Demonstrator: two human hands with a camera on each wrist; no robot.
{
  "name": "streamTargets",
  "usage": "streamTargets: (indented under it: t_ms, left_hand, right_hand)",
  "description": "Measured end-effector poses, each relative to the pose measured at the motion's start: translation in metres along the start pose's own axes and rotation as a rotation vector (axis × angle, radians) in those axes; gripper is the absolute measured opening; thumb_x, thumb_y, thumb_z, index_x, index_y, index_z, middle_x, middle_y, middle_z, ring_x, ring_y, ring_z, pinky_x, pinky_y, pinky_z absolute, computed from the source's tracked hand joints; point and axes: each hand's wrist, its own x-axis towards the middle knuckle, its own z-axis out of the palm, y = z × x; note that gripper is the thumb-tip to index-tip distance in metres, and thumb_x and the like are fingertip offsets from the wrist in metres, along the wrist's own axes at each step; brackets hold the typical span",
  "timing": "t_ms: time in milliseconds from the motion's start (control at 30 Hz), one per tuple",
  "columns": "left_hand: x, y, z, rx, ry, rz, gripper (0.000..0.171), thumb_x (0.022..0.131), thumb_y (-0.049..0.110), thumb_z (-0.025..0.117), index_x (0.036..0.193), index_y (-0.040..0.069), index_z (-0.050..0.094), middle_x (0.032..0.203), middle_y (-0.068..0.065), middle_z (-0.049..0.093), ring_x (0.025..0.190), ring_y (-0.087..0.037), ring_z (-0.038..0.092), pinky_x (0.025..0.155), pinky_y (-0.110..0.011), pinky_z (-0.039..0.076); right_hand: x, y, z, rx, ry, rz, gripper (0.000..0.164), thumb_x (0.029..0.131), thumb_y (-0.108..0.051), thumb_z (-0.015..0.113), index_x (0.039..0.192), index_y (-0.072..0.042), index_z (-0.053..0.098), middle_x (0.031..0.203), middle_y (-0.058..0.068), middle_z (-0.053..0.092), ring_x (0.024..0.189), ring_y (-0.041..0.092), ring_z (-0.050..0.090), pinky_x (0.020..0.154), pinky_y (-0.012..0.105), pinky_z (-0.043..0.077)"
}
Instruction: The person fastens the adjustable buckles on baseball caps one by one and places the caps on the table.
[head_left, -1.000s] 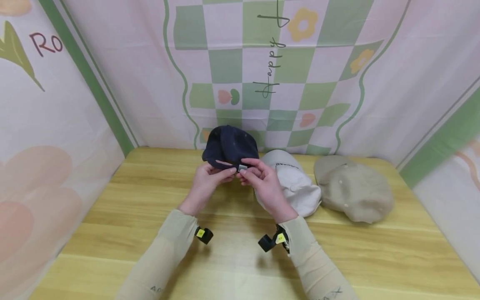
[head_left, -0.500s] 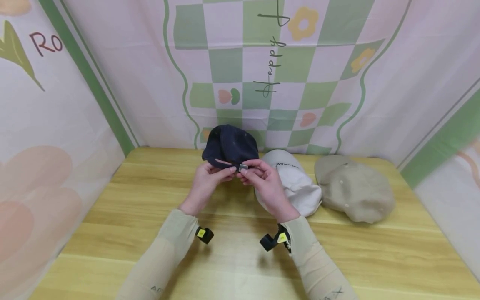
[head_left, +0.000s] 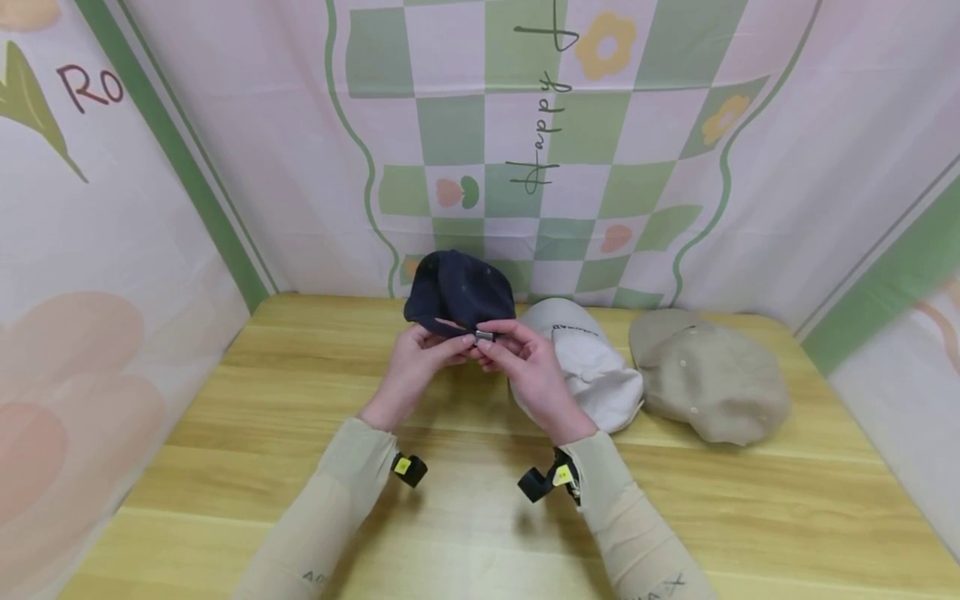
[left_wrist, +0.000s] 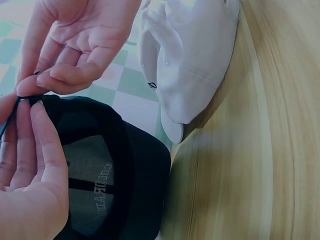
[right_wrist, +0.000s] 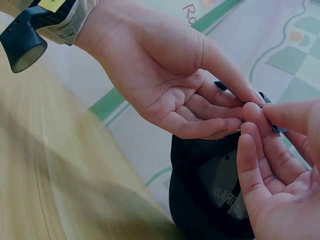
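Note:
A dark navy baseball cap (head_left: pixel 461 287) is held up by its back strap above the table, its crown leaning toward the backdrop. Its opening faces the left wrist view, where lettering shows on the inside. My left hand (head_left: pixel 412 362) pinches the strap between thumb and fingers at the left of a small silver buckle (head_left: pixel 485 335). Thumb and index finger of my right hand (head_left: pixel 532 367) pinch at the buckle from the other side. Fingertips of both hands almost meet, hiding part of the strap in the right wrist view, where the cap (right_wrist: pixel 205 185) hangs below them.
A white cap (head_left: pixel 592 367) with dark lettering lies just right of my right hand on the wooden table (head_left: pixel 300 475). Beside it rests a khaki cap (head_left: pixel 712 383). A checkered fabric backdrop (head_left: pixel 517 133) stands close behind the caps.
My right fingertips and the buckle have shifted very slightly left, and the buckle's tilt has changed a little. The left hand keeps its pinch, and the other caps stay put.

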Motion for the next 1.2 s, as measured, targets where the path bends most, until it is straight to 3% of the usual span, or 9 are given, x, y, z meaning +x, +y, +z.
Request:
streamTargets:
  t_ms: [167,367,567,633,867,1200]
  left_hand:
    - [0.0002,0.0020,-0.0005,-0.042,0.027,-0.026,0.007,0.098,0.006,0.068,0.100,0.000,0.071,0.091,-0.011,0.074,0.084,-0.020,0.071,0.083,-0.036,0.059]
    - [0.0002,0.0035,-0.0004,-0.002,0.029,-0.010,0.014,0.098,0.008,0.070,0.101,-0.006,0.070,0.089,-0.012,0.074,0.083,-0.020,0.071,0.084,-0.037,0.059]
    - [0.0009,0.0007,0.0005,0.021,0.021,-0.003,0.015,0.098,0.008,0.070,0.100,-0.006,0.071,0.090,-0.013,0.073,0.084,-0.021,0.071,0.085,-0.038,0.059]
    - [0.0009,-0.0002,0.0010,0.021,0.024,-0.003,0.014,0.098,0.008,0.071,0.100,-0.005,0.072,0.090,-0.013,0.073,0.085,-0.022,0.070,0.086,-0.038,0.059]
    - [0.0003,0.0010,0.0019,-0.001,0.047,-0.003,0.012,0.096,0.007,0.072,0.098,-0.004,0.070,0.089,-0.012,0.073,0.085,-0.020,0.070,0.085,-0.038,0.059]
    - [0.0002,0.0009,0.0005,0.014,0.014,0.022,0.009,0.097,0.006,0.071,0.098,-0.003,0.072,0.091,-0.012,0.074,0.085,-0.025,0.071,0.085,-0.039,0.059]
  right_hand:
    - [0.0004,-0.0019,-0.0020,-0.009,0.011,0.011,0.024,0.099,0.003,0.063,0.123,0.009,0.062,0.104,0.035,0.066,0.093,0.032,0.069,0.077,0.031,0.059]
    - [-0.0004,-0.0049,-0.0043,-0.031,0.009,0.019,0.025,0.100,0.001,0.063,0.124,0.007,0.063,0.099,0.021,0.072,0.091,0.025,0.070,0.077,0.030,0.059]
    - [-0.0009,-0.0057,-0.0027,-0.025,0.006,0.012,0.025,0.099,0.002,0.062,0.124,0.009,0.062,0.102,0.032,0.067,0.092,0.029,0.070,0.077,0.030,0.059]
    - [-0.0012,-0.0057,-0.0022,-0.019,0.013,0.019,0.024,0.101,0.001,0.061,0.124,0.009,0.062,0.101,0.031,0.067,0.093,0.033,0.069,0.077,0.030,0.059]
    - [-0.0022,-0.0077,-0.0008,0.080,0.012,0.080,0.028,0.108,-0.005,0.043,0.127,0.010,0.056,0.095,0.013,0.069,0.087,0.019,0.068,0.078,0.029,0.057]
    - [-0.0007,-0.0051,0.0010,0.057,0.054,0.079,0.017,0.102,0.001,0.054,0.118,0.009,0.055,0.090,0.008,0.071,0.087,0.020,0.069,0.078,0.028,0.057]
